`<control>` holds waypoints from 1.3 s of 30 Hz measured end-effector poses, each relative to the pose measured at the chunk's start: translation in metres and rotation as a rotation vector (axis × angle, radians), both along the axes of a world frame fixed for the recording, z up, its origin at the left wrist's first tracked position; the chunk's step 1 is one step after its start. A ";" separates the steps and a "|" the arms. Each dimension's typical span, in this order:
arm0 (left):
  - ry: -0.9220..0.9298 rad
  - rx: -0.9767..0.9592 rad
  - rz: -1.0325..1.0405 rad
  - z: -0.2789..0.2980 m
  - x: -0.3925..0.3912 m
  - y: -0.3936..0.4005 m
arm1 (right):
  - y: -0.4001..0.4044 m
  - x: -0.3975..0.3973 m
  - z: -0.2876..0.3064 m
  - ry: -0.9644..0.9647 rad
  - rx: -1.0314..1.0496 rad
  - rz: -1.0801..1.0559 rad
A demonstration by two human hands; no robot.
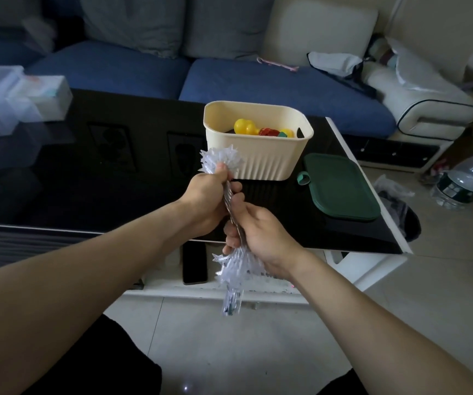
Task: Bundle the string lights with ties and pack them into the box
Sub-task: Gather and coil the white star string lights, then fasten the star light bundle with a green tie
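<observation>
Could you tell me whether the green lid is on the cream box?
No, the green lid lies flat on the black table beside the open cream ribbed plastic box.

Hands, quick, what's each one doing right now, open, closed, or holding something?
Left hand: closed, gripping the upper end of the string light bundle.
Right hand: closed, gripping the same bundle lower down.

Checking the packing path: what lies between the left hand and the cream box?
Head view: only the string lights' white tuft, sticking up from the left hand against the cream box wall.
</observation>
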State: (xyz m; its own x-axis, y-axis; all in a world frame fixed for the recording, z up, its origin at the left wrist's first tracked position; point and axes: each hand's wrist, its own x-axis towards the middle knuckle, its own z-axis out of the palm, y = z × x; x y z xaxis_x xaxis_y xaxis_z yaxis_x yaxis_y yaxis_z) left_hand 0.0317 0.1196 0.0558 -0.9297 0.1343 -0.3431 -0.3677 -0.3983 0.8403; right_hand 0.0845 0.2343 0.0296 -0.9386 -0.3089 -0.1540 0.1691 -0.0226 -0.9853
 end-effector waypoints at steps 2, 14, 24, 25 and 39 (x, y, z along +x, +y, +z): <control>0.025 -0.071 -0.022 0.000 0.000 0.000 | 0.000 -0.001 0.000 0.020 0.089 0.018; 0.037 -0.204 -0.522 -0.009 0.013 -0.005 | -0.003 -0.006 0.005 -0.058 -0.119 -0.153; 0.071 -0.216 -0.361 -0.010 0.010 -0.007 | 0.027 -0.023 0.017 -0.236 -0.049 0.177; 0.083 -0.182 -0.319 -0.010 0.007 -0.007 | 0.036 -0.027 0.020 -0.153 0.153 0.206; -0.030 -0.187 -0.241 -0.012 0.002 -0.006 | 0.115 -0.132 -0.026 0.213 1.130 -0.500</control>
